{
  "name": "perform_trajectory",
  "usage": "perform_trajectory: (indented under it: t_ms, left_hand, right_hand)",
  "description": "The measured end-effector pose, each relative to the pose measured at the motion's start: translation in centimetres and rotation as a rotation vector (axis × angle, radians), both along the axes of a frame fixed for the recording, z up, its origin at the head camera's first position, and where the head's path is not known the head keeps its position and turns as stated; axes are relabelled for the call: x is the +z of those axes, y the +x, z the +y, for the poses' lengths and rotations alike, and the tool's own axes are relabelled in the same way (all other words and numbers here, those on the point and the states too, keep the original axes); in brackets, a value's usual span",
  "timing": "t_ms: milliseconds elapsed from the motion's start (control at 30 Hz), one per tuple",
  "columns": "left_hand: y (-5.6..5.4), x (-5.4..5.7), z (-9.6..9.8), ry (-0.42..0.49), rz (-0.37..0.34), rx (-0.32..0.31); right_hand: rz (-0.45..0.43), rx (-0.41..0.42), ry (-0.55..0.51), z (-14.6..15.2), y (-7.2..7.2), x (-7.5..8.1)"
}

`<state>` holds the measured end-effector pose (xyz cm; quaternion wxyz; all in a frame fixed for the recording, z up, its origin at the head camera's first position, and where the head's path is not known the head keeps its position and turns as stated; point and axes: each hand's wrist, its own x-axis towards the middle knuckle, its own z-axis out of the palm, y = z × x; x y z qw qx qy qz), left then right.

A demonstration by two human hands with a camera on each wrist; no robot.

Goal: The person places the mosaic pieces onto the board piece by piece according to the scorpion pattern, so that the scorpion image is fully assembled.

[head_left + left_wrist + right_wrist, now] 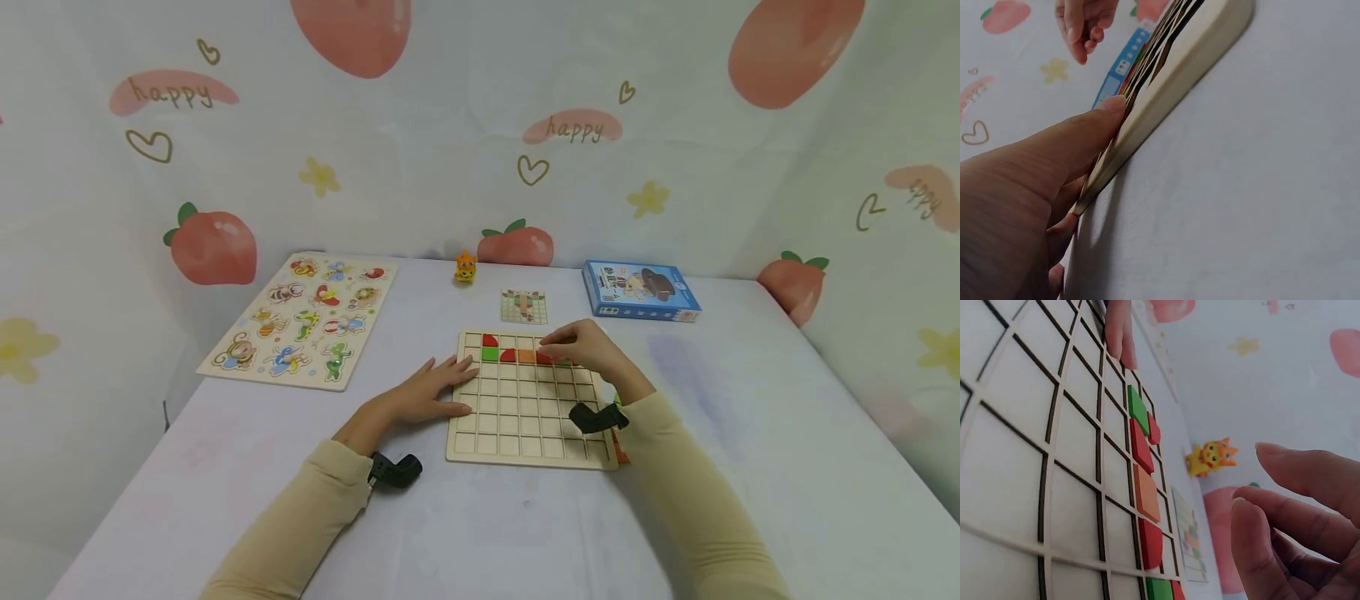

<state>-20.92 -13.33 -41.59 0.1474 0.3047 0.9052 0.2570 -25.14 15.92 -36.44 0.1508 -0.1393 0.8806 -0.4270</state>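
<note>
A wooden grid board lies on the table before me. Along its upper rows sit a green square, a red rounded piece above it, an orange square and more red and green pieces, some partly hidden by my right hand. My left hand rests on the board's left edge, fingers spread, thumb on the rim. Over the upper right of the grid hovers my right hand. In the right wrist view, its fingers are loosely bent, with nothing visible between thumb and fingertips.
Behind the board lies a small pattern card, with a blue box to its right. An orange-yellow toy figure stands near the back edge. On the left is a cartoon-animal puzzle board. Coloured pieces show partly under my right forearm.
</note>
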Motion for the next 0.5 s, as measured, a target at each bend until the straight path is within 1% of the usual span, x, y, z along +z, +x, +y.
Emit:
perform_trajectory:
  t_ms: [200,300,500]
  left_hand:
    - [0.9,0.1,-0.2,0.011,0.003,-0.039]
    - [1.2,0.0,-0.3,0.009,0.02,-0.049]
    - [1.7,-0.2,-0.2,0.013,0.03,-0.033]
  right_hand:
    - [-0.01,0.039,0.002,1.6,1.2,0.3]
    - [-0.009,0.051,0.023,2.4,2.0,0.2]
    - [-0.011,0.034,0.052,4.3,3.3,-0.3]
